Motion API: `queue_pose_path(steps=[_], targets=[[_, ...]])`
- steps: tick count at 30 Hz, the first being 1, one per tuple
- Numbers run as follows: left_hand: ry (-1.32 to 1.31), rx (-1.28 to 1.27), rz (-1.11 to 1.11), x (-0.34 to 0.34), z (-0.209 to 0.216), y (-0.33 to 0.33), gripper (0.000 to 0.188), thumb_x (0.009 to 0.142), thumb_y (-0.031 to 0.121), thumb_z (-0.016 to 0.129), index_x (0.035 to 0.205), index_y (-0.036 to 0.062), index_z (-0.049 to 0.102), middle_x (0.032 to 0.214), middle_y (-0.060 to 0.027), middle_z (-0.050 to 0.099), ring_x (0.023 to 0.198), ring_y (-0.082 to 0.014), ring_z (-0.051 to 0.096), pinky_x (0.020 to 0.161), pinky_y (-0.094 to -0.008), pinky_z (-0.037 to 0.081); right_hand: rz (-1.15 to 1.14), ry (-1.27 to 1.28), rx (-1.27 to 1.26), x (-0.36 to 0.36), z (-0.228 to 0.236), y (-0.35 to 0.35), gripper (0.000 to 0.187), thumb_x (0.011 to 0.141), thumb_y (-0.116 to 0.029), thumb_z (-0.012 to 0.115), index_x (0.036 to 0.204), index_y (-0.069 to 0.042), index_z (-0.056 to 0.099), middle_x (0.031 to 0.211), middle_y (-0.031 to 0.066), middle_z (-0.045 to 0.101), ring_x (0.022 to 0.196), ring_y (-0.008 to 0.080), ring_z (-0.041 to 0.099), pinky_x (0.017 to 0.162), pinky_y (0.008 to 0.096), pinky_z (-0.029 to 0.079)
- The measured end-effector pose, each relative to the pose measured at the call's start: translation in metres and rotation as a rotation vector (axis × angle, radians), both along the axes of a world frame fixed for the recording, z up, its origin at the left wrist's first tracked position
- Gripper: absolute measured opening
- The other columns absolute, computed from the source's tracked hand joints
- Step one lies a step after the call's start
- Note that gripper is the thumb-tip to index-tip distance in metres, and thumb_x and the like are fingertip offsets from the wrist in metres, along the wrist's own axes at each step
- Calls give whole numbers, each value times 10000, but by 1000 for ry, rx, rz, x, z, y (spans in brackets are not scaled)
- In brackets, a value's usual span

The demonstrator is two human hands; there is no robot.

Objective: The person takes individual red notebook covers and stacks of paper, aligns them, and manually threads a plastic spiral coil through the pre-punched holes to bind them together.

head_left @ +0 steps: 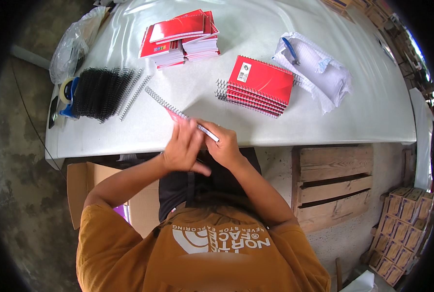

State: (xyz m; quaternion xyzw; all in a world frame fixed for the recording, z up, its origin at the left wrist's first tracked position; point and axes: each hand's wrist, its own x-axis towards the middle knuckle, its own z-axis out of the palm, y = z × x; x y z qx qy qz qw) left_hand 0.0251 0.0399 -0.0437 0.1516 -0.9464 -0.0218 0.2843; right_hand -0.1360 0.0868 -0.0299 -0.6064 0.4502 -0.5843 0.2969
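Near the table's front edge, my right hand [222,144] grips a thin notebook [210,133] that is seen almost edge-on. A metal spiral coil [159,99] runs along its spine and sticks out well past its far left end. My left hand [184,145] lies against the notebook's other side, fingers stretched out and thumb apart. Its fingertips hide part of the spine, so I cannot tell how far the coil is threaded. To the right is a stack of red spiral notebooks [260,82], with coil ends protruding at both sides. Left of my hands lies a pile of black coils [105,92].
Red unbound notebooks [178,36] are stacked at the back. Blue-handled pliers [291,51] rest on crumpled white paper [319,80]. A tape dispenser [68,97] and a transparent plastic bag [73,46] sit at left. A cardboard box [80,194] stands below the table edge.
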Motion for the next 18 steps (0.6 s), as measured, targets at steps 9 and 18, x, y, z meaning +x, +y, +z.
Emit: queue_pose_path(steps=[9,18], targets=[[-125,-19,200,2,5,-9,1240,640,868,348,1340,-146,219,1403,-402,75,1324,-548,34,1015,-660,-20,44,132,-108,1,-3,-4,671,795,-18,600,1391,-63,294,1045,161,642,903,342,638,706,364,524],[-4,-93,295,-24,38,-9,968,807,710,332,1381,-64,249,1393,-293,278,1349,-461,136,1043,-620,6,156,5,-48,-2,-6,1,869,768,-22,642,1433,-30,83,1109,195,612,878,368,635,699,382,507]])
